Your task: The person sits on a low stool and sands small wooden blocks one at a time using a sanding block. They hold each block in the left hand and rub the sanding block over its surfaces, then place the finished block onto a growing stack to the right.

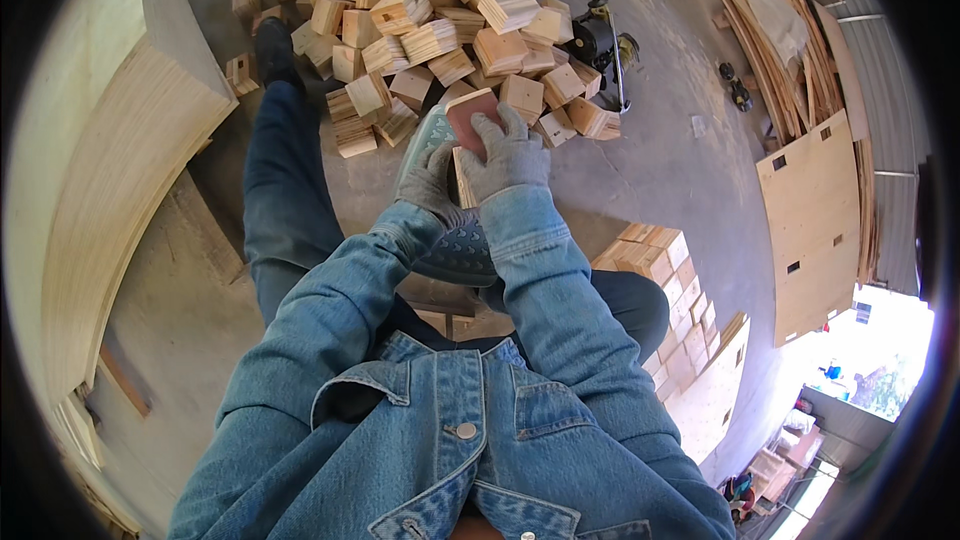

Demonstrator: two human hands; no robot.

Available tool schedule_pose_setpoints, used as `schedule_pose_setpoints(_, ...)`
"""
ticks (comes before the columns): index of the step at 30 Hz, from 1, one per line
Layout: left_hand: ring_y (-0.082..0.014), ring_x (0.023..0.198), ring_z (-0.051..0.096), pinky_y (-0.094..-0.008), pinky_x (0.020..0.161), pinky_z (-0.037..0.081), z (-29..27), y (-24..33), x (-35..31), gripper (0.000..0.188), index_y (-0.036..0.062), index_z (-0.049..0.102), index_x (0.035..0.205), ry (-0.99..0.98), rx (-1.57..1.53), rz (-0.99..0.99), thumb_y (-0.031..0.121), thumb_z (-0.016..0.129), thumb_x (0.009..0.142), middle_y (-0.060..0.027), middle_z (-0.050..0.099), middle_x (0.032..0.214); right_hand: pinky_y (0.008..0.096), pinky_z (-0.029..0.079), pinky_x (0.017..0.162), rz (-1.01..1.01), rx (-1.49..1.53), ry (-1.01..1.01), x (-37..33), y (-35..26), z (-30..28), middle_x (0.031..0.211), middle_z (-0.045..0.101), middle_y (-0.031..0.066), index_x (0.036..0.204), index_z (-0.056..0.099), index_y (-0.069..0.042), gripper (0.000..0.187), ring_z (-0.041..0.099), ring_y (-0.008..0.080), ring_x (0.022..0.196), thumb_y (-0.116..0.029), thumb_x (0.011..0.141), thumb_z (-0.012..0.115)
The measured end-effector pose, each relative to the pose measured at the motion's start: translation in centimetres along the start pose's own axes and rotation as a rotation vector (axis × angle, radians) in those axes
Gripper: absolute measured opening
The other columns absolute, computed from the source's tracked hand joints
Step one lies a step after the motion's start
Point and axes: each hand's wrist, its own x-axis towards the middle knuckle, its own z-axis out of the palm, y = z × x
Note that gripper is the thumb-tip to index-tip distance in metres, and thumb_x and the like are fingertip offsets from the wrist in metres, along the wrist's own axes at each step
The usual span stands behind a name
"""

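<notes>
My right hand (508, 155), in a grey glove, is closed on a reddish-brown flat pad (472, 120) with a pale edge. Close beside it, my gloved left hand (430, 183) grips a small wooden block (463, 180), of which only a narrow pale side shows between the hands. Whether the pad touches the block's far face is hidden. Beneath both hands lies a rounded teal-grey thing (456, 252) with a raised pattern, its kind unclear. Just beyond the hands, a loose heap of layered wooden blocks (430, 40) covers the floor.
A black power tool (595, 40) with a metal bar stands right of the heap. Neatly stacked blocks (660, 265) sit by my right knee. A large plywood stack (130, 180) rises at the left. Plywood boards (812, 225) lean at the right.
</notes>
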Motion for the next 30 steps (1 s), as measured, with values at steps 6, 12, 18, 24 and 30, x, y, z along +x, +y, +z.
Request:
schedule_pose_setpoints(6,-0.0389,0.132,0.051,-0.0452,0.117,0.041,-0.9,1.3,-0.7,0.091,0.0113,0.048,0.146,0.117,0.247,0.099,0.041,0.09,0.071,-0.0155,0.054,0.141,0.0568,0.048,0.108,0.009,0.026,-0.053,-4.6,0.2,-1.4,0.157,0.049,0.011,0.141,0.065,-0.026,0.063,0.056,0.0422,0.131,-0.039,0.082,0.083)
schedule_pose_setpoints(12,-0.0433,0.134,0.052,-0.047,0.117,0.044,-1.9,2.8,-0.7,0.096,0.0115,0.046,0.149,0.065,0.301,-0.007,0.032,0.093,0.068,-0.022,0.052,0.141,0.0584,0.048,0.102,-0.154,0.064,-0.02,-14.5,1.9,-1.9,0.157,0.048,0.013,0.139,0.067,-0.023,0.067,0.057,0.0433,0.127,-0.037,0.077,0.087)
schedule_pose_setpoints(18,-0.0409,0.132,0.052,-0.0452,0.117,0.045,-1.5,2.3,-1.1,0.101,0.0108,0.045,0.149,0.077,0.339,-0.005,0.039,0.093,0.065,-0.02,0.053,0.141,0.0583,0.049,0.101,-0.143,0.02,0.026,-10.3,1.5,-1.2,0.156,0.051,0.0108,0.135,0.069,-0.023,0.06,0.058,0.0422,0.126,-0.035,0.078,0.085)
schedule_pose_setpoints(24,-0.038,0.134,0.05,-0.0447,0.116,0.046,-0.8,0.7,-0.6,0.106,0.0101,0.044,0.15,0.065,0.306,-0.009,0.043,0.095,0.062,-0.0175,0.053,0.14,0.0577,0.05,0.103,0.054,-0.009,-0.082,1.9,0.9,-0.5,0.159,0.049,0.0083,0.142,0.064,-0.027,0.06,0.058,0.0401,0.129,-0.039,0.085,0.08)
schedule_pose_setpoints(30,-0.0385,0.135,0.05,-0.0437,0.117,0.045,-1.3,1.8,-0.4,0.105,0.0103,0.045,0.149,0.039,0.32,-0.033,0.044,0.095,0.064,-0.0169,0.052,0.14,0.0525,0.047,0.113,0.015,-0.005,-0.062,-1.4,1.3,-1.4,0.16,0.048,0.0145,0.141,0.066,-0.022,0.061,0.053,0.0399,0.138,-0.037,0.084,0.082)
